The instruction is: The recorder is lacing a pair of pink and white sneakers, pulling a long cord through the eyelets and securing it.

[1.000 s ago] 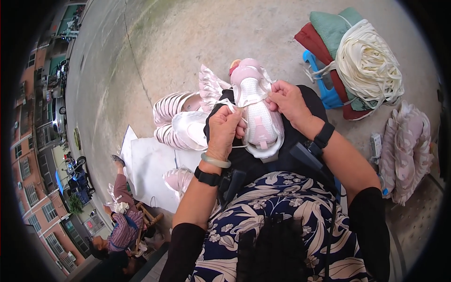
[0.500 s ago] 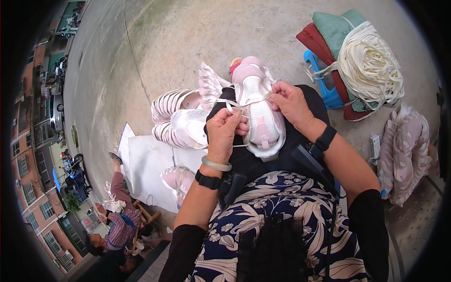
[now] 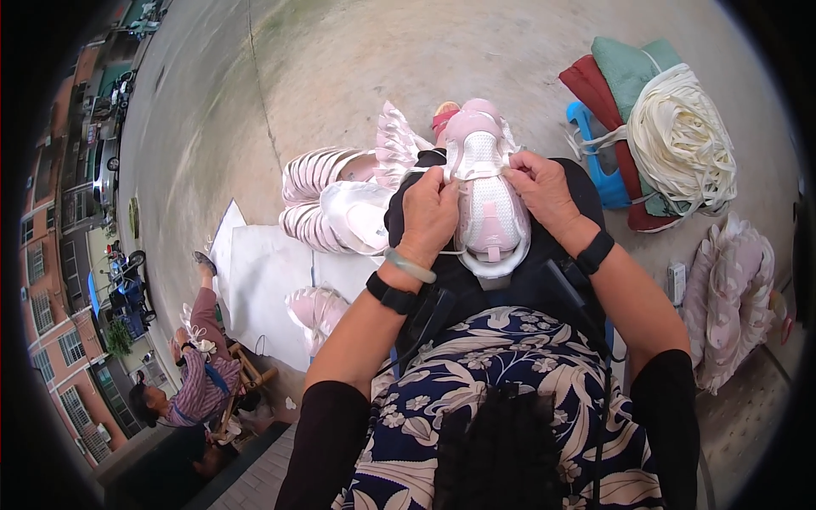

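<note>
Pale concrete ground [image 3: 365, 68] backs the left hand [image 3: 429, 212] and right hand [image 3: 544, 194], both pinching flat white lace [image 3: 483, 172] across a pink-and-white mesh shoe [image 3: 493, 195]; below their grip, the tongue [image 3: 491, 219] looks uncrossed.

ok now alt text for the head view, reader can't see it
A person's left hand and right hand hold a white shoelace across a pink-and-white sneaker on their lap. More shoe parts lie to the left, with another person seated beyond; at right, a bundle of cream laces lies on red and green fabric.
</note>
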Available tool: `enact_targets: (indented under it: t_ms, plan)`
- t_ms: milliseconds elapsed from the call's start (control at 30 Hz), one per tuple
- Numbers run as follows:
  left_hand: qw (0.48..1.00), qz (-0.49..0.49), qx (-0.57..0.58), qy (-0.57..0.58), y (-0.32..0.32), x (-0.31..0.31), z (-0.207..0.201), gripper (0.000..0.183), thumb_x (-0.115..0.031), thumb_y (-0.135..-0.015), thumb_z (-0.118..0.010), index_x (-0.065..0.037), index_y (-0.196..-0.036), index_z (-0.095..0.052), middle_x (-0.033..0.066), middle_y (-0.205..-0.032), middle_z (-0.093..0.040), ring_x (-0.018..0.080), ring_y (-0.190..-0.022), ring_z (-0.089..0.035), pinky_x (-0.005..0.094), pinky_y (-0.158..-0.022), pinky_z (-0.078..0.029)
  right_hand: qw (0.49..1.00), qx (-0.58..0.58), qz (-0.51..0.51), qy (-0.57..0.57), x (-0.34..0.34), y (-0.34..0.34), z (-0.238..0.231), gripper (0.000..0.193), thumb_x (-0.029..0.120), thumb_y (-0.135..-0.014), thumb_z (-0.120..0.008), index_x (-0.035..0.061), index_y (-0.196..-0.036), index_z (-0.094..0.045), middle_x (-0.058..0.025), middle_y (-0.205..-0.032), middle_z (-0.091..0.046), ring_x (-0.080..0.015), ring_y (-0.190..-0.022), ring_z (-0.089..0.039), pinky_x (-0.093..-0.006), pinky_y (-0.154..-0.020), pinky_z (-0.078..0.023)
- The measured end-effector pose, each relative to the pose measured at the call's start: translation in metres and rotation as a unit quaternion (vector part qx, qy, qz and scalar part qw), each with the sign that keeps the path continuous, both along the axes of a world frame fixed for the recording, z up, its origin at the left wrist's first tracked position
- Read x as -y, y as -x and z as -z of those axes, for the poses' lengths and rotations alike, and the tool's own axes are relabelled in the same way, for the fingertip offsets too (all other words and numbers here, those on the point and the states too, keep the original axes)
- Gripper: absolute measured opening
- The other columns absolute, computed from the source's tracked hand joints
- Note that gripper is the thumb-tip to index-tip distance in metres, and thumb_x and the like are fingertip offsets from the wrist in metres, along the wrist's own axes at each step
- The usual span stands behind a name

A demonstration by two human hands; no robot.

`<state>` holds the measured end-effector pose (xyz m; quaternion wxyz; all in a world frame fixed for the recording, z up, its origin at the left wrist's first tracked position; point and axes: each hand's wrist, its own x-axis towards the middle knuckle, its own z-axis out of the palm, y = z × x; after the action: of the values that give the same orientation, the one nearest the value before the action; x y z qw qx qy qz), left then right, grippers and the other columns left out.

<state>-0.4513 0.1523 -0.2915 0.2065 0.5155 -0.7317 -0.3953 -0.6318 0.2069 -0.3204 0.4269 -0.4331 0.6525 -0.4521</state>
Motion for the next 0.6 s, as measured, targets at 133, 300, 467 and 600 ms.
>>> enact_targets:
  t_ms: [133, 300, 467, 600]
  plan:
    - [0.998, -0.045, -0.042, -0.007, 0.013, 0.014, -0.001, 0.023, -0.017, -0.085, -0.054, 0.000, -0.071, -0.050, 0.0009, -0.058, -0.048, 0.0062, -0.055, -0.041, 0.0257, -0.048, -0.035, 0.996, -0.070, 0.008, 0.054, -0.003, -0.002, -0.003, 0.012, 0.011, -0.076, -0.059, -0.0003, -0.081, -0.058, -0.0152, -0.069, -0.058, -0.0244, -0.062, -0.057, -0.0298, -0.059, -0.045]
    - [0.994, -0.077, -0.080, -0.008, 0.011, 0.009, 0.000, 0.019, -0.015, -0.085, -0.054, 0.000, -0.073, -0.051, 0.0019, -0.058, -0.047, 0.0073, -0.056, -0.041, 0.0258, -0.050, -0.036, 0.996, -0.075, 0.009, 0.053, -0.004, -0.001, 0.002, 0.013, 0.012, -0.077, -0.059, 0.0002, -0.083, -0.059, -0.0145, -0.069, -0.058, -0.0200, -0.061, -0.057, -0.0298, -0.058, -0.045]
    - [0.996, -0.020, -0.023, 0.088, 0.011, -0.005, -0.007, 0.010, -0.006, -0.075, -0.053, 0.001, -0.073, -0.046, 0.0173, -0.070, -0.048, 0.0355, -0.066, -0.049, 0.0411, -0.060, -0.040, 0.999, 0.017, 0.035, 0.007, -0.006, 0.003, 0.011, 0.016, 0.012, -0.078, -0.058, 0.0018, -0.090, -0.053, -0.0091, -0.067, -0.057, -0.0156, -0.060, -0.056, -0.0273, -0.058, -0.046]
    - [0.997, -0.041, -0.021, 0.062, 0.012, -0.001, -0.001, 0.010, -0.007, -0.078, -0.053, 0.001, -0.075, -0.048, 0.0187, -0.070, -0.052, 0.0364, -0.066, -0.052, 0.0417, -0.060, -0.041, 1.000, 0.001, 0.020, 0.007, -0.003, 0.000, 0.004, 0.015, 0.010, -0.079, -0.057, 0.0019, -0.090, -0.051, -0.0073, -0.066, -0.056, -0.0148, -0.060, -0.055, -0.0260, -0.058, -0.045]
